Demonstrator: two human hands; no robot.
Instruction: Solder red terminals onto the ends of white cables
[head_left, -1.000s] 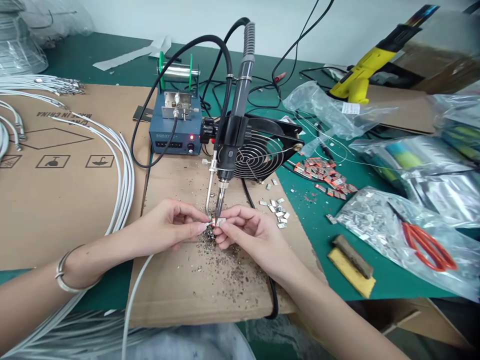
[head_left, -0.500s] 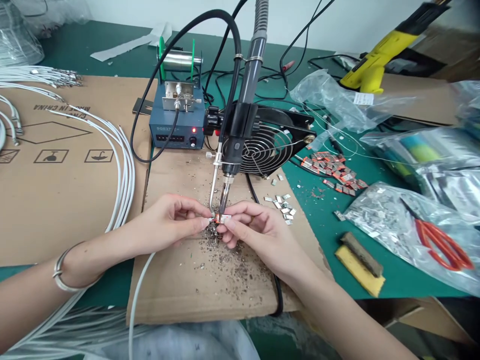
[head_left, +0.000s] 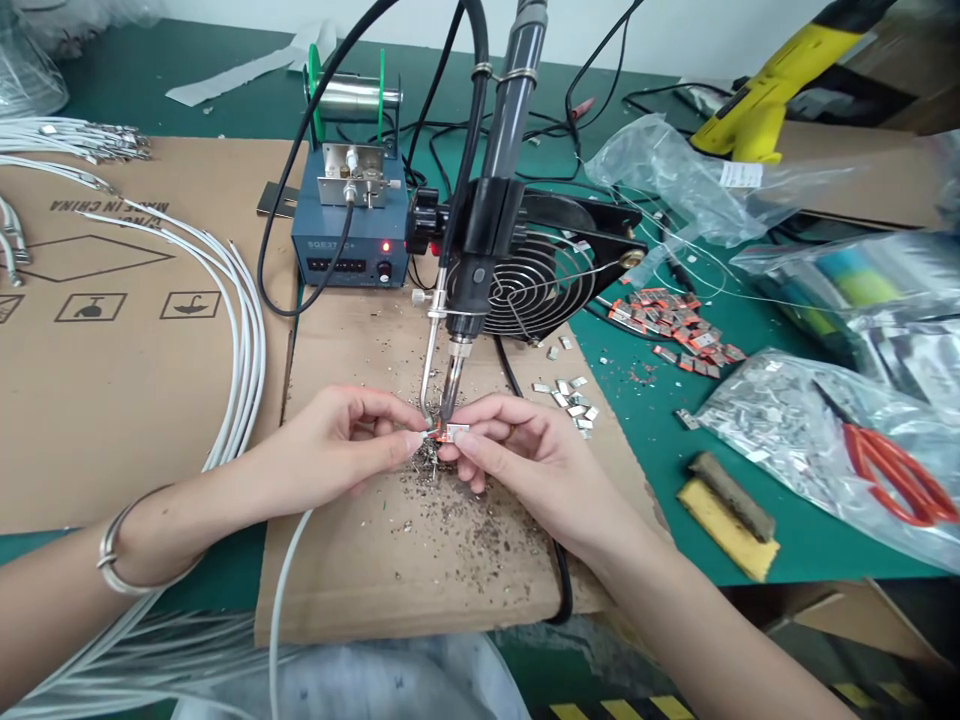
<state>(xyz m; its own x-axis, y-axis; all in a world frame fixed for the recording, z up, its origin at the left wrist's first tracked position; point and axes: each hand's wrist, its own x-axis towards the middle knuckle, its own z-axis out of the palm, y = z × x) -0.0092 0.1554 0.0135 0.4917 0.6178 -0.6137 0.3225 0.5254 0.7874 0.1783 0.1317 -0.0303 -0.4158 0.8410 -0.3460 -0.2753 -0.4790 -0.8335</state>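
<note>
And there's the small connector (head_left: 457, 432), orange and silver, right between the two hands, its far edge pinched at the thumb and fingertips of the right hand (head_left: 536, 455), which is closed down on it with the other fingers curled. It sits just off those fingertips on the side facing the left hand (head_left: 341, 450), and that hand is pinched shut too, on the end of the white cable (head_left: 279, 590), which drops away below the wrist. Straight above, the soldering iron (head_left: 480, 265) comes down with its tip right at the connector; whether they touch is too small to tell. The thin metal tube (head_left: 430, 365) bends in close beside it. Underneath, dark specks and metal bits (head_left: 476, 540) litter the cardboard (head_left: 341, 585). Out past the right hand, loose metal pieces (head_left: 576, 408), then a pile of orange-and-silver parts (head_left: 686, 335) on the green table (head_left: 637, 430). Behind the iron, the round fan (head_left: 532, 285); to its left, the blue box (head_left: 349, 245), red light glowing, solder spool (head_left: 352, 97) at its back.
</note>
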